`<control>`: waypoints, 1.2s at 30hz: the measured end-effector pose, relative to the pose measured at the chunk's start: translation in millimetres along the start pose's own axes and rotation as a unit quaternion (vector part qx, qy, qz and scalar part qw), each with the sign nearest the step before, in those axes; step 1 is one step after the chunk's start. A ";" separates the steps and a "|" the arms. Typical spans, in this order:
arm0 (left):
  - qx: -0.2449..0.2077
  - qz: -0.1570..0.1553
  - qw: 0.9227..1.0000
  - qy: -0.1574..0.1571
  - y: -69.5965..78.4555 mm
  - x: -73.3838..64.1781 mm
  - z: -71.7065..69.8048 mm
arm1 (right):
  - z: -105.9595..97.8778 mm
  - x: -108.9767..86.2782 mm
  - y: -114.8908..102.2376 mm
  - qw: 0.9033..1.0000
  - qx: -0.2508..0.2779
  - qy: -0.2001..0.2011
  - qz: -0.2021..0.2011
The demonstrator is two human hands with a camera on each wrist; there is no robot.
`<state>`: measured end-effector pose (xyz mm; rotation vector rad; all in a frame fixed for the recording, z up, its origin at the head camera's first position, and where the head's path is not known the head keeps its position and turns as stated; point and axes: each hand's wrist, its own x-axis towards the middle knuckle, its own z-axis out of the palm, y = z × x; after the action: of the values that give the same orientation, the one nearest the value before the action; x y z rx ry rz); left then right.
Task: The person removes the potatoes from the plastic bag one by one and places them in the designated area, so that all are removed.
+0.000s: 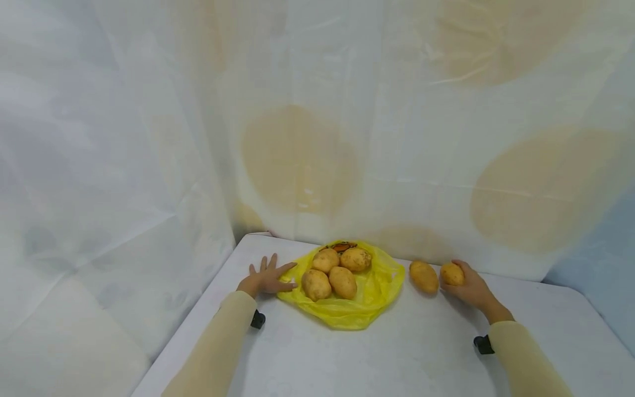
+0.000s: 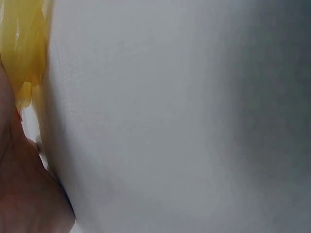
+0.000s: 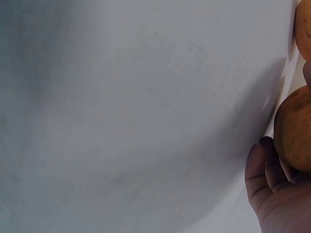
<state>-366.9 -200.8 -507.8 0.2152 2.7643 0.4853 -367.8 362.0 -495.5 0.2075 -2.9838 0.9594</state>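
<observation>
In the head view my left hand (image 1: pixel 267 280), fingers spread, rests at the left edge of a yellow plastic bag (image 1: pixel 342 317). The left wrist view shows part of that hand (image 2: pixel 29 189) beside the crumpled bag (image 2: pixel 24 39). Several potatoes (image 1: pixel 316 284) sit on the bag, grouped toward its left and middle. To the right, my right hand (image 1: pixel 473 289) grips a potato (image 1: pixel 451 274), the fingers curved around it. Another potato (image 1: pixel 424 277) lies just left of that one. In the right wrist view the gripped potato (image 3: pixel 294 128) shows at the right edge, partly cut off.
A white-covered table (image 1: pixel 392 364) carries everything. Behind it hangs a pale sheet with tan round patches (image 1: pixel 302 160), close to the table's back edge. A white sheet (image 1: pixel 99 193) hangs along the left side. Black wrist straps (image 1: pixel 258 319) show near both sleeves.
</observation>
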 end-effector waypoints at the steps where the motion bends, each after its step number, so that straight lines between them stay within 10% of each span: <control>1: 0.000 -0.002 1.000 -0.003 0.9 -1.5 -1.0 | 0.9 0.7 0.3 1.000 0.001 -0.001 -0.003; 19: 0.003 -0.016 1.000 -0.002 -13.2 18.9 8.5 | 3.7 -3.0 -4.9 0.999 0.016 -0.031 0.005; 36: 0.008 -0.011 1.000 -0.002 1.5 -1.5 -1.3 | 2.8 -7.8 -13.2 0.996 0.047 -0.072 0.036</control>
<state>-365.8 -200.1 -505.6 0.1895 2.7639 0.4555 -358.2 350.8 -490.4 0.1780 -3.0979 1.1414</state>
